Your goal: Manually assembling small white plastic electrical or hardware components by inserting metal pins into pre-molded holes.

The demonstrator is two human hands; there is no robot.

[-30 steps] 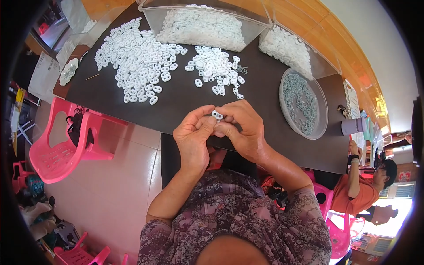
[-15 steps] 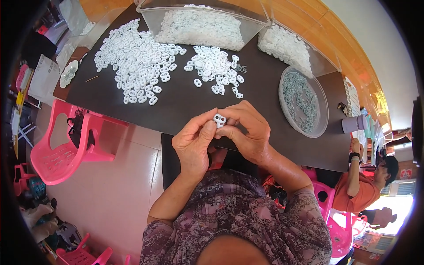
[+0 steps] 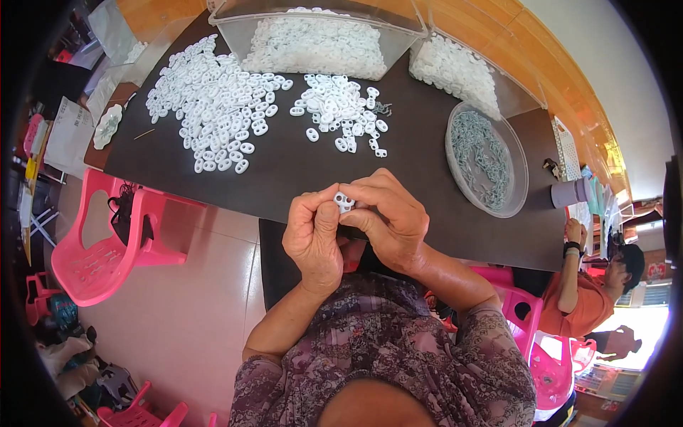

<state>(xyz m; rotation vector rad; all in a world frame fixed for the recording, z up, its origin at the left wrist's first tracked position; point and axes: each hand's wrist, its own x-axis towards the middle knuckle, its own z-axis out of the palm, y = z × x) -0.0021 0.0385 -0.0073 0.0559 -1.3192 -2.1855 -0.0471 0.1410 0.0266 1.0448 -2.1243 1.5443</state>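
Just past the table's near edge, both hands meet around a small white plastic piece with dark holes (image 3: 344, 203). My left hand (image 3: 313, 238) pinches it from the left between thumb and index finger. From the other side, the thumb and fingertips of my right hand (image 3: 391, 220) grip it too, covering part of it. Beyond the hands lies a small heap of white plastic pieces (image 3: 334, 103), with a few grey-green bits (image 3: 383, 109) at its right. A larger heap of white two-hole pieces (image 3: 220, 107) spreads over the table (image 3: 284, 164) to the left.
Clear bins (image 3: 235, 35) of white pieces stand at the back. A round clear tub (image 3: 525, 178) of grey-green parts sits at the right, near a grey-purple cup (image 3: 569, 196). Pink chairs (image 3: 89, 263) flank the table; a co-worker in orange (image 3: 583, 306) is at the right.
Both hands have shifted slightly left with the white piece, and the piece has turned a little between the fingertips. The grip from both sides remains.
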